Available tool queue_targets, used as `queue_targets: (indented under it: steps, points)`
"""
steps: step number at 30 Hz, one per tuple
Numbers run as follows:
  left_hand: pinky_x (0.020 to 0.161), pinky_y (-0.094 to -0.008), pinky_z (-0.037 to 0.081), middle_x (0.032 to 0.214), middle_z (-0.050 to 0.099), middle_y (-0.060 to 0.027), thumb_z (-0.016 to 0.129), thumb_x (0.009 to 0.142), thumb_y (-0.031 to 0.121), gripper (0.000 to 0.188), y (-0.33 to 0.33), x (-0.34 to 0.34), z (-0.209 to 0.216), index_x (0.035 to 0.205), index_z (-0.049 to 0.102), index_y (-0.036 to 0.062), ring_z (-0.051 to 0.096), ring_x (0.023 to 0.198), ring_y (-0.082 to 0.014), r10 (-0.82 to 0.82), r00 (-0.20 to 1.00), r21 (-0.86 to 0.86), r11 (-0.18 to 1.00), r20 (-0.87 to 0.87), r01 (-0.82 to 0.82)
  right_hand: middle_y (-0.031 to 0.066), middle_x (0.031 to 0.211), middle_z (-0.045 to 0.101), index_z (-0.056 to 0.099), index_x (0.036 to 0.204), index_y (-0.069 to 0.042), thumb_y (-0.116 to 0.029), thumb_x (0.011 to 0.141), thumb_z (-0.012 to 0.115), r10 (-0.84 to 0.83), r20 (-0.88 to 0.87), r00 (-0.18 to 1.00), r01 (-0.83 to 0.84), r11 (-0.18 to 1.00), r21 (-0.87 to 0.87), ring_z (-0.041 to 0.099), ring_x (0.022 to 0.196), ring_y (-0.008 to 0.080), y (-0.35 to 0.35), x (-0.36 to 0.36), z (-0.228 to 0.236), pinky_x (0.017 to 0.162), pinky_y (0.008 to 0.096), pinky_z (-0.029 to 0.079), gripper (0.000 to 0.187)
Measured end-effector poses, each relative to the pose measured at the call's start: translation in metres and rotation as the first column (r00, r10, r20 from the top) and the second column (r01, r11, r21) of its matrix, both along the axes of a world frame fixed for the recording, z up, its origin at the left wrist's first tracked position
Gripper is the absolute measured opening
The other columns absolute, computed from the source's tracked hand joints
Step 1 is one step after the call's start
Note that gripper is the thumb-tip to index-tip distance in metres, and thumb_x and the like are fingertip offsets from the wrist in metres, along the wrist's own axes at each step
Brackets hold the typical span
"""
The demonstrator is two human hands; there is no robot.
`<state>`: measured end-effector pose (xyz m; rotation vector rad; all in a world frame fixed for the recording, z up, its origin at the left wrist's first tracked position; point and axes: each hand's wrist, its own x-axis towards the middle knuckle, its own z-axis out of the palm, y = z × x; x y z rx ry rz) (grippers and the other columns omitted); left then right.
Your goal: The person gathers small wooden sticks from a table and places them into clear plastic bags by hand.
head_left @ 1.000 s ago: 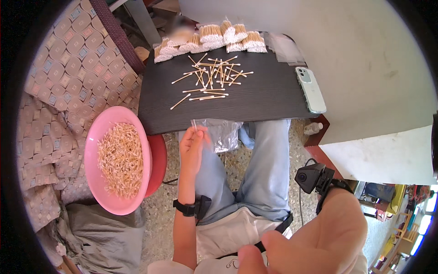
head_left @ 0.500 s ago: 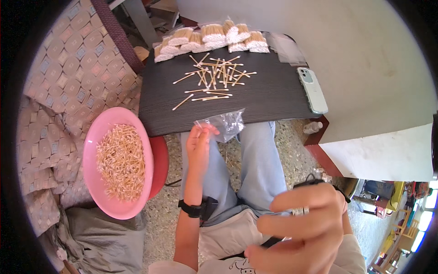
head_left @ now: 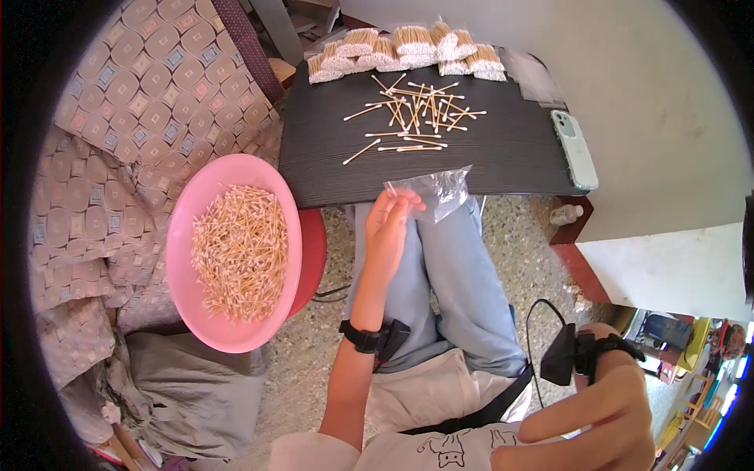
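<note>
We list: clear plastic bag [head_left: 444, 193], left edge pinched by the left hand [head_left: 388, 228], body spreading rightward from its fingers [head_left: 397, 207]; right hand [head_left: 620, 412], near right, cropped, grip we cannot tell.

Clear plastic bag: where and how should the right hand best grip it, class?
Probably pinch the clear plastic bag by its upper-right corner, with the right hand coming from the right: the left hand pinches its left end, leaving that thin corner unheld.

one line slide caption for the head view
The left hand holds a clear plastic bag, with a pink basin of cotton swabs to its left.
</note>
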<state>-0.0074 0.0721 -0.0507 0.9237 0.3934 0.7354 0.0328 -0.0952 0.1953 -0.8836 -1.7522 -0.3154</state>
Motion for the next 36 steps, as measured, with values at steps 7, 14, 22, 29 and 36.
queue_targets:
  steps: [7,14,22,29,36]
  points:
    - [0.078,-0.0285,0.045,0.098,0.06,-0.0079,0.051,0.093,0.013,0.016,-0.005,0.005,-0.008,0.103,0.056,0.0015,0.057,0.093,-0.0187,-0.016,0.999,0.061,0.998,0.034,0.014,0.0068,0.066,0.059,0.058,0.075,-0.015,-0.049,0.092,0.038,-0.1,0.189,0.977,0.141,0.966,-0.218,0.051,0.057,0.0167,-0.008,0.007,0.008,0.051,0.0192,0.039,0.042]
    - [0.101,-0.0531,0.039,0.098,0.058,-0.0107,0.048,0.094,0.011,0.016,-0.002,-0.009,-0.01,0.104,0.054,0.0007,0.056,0.098,-0.0211,-0.026,0.987,-0.001,1.0,0.159,0.027,0.0124,0.085,0.063,0.046,0.091,-0.014,-0.033,0.093,0.035,-0.251,0.611,0.75,0.393,0.913,-0.107,0.057,0.068,0.021,-0.031,0.008,0.043,0.051,0.0268,0.04,0.022]
    - [0.095,-0.0424,0.045,0.102,0.055,-0.0085,0.047,0.095,0.009,0.013,-0.009,-0.008,-0.012,0.103,0.053,0.0015,0.056,0.099,-0.0206,-0.063,0.976,-0.009,0.998,0.207,0.066,0.0122,0.089,0.062,0.049,0.09,-0.012,-0.027,0.095,0.037,-0.032,0.642,0.766,0.341,0.867,-0.363,0.057,0.074,0.0215,-0.06,0.013,0.063,0.054,0.0296,0.041,0.02]
    - [0.094,-0.0407,0.045,0.102,0.055,-0.0089,0.043,0.095,0.006,0.015,-0.009,-0.026,-0.016,0.104,0.053,0.0,0.055,0.1,-0.0202,0.042,0.996,-0.023,0.999,0.077,-0.04,0.0014,0.071,0.047,0.056,0.093,-0.009,-0.017,0.068,0.06,0.248,0.466,0.849,0.091,0.801,-0.592,0.052,0.068,0.0182,0.005,0.05,-0.053,0.065,0.0277,0.042,0.026]
    - [0.097,-0.0392,0.041,0.111,0.058,-0.0128,0.042,0.096,0.011,0.018,-0.023,0.002,0.006,0.108,0.052,0.0006,0.054,0.111,-0.024,0.084,0.995,-0.054,0.995,0.054,-0.081,0.0108,0.088,0.062,0.056,0.108,-0.009,-0.015,0.083,0.058,0.008,0.35,0.937,0.346,0.135,-0.929,0.059,0.078,0.0322,-0.02,0.096,-0.19,0.068,0.0418,0.047,0.026]
